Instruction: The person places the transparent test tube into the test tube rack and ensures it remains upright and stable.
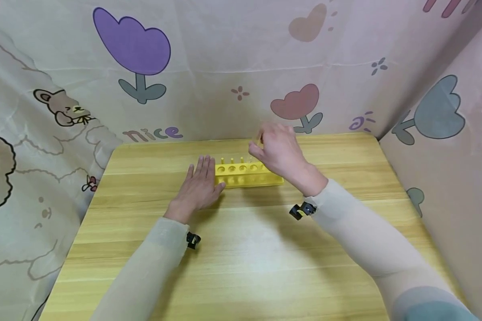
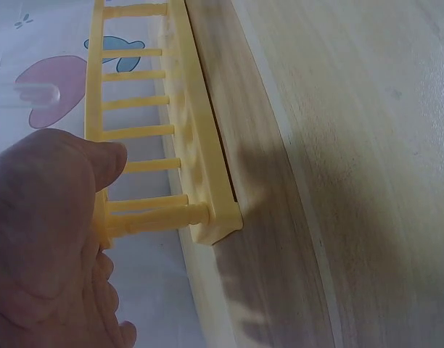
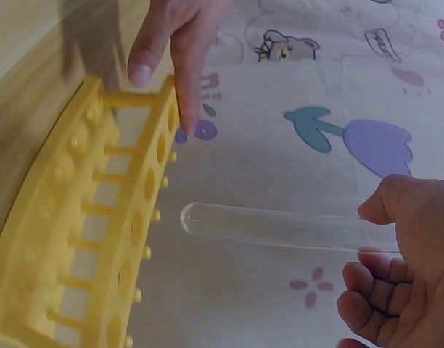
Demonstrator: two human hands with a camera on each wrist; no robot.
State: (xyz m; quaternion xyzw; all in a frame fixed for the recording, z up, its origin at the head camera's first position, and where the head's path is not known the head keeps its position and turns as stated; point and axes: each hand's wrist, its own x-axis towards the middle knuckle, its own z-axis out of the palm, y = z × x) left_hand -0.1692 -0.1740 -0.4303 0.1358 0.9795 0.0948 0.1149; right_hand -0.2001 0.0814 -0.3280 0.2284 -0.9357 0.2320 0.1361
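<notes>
A yellow test tube rack (image 1: 249, 180) stands on the table, a row of round holes along its top and short pegs behind them. My left hand (image 1: 197, 187) lies against its left end, fingers straight, thumb at the front side. Above the rack's right part, my right hand (image 1: 281, 149) pinches a clear glass test tube (image 3: 280, 226) near its upper end between thumb and fingers. The tube's rounded bottom points at the rack's top and is apart from it in the right wrist view. In the left wrist view, the tube (image 2: 26, 94) shows faintly beyond the rack.
The light wooden table (image 1: 241, 249) ends at a printed cloth (image 1: 225, 67) hanging behind it, and more cloth hangs at both sides. Each wrist wears a small black camera (image 1: 301, 210).
</notes>
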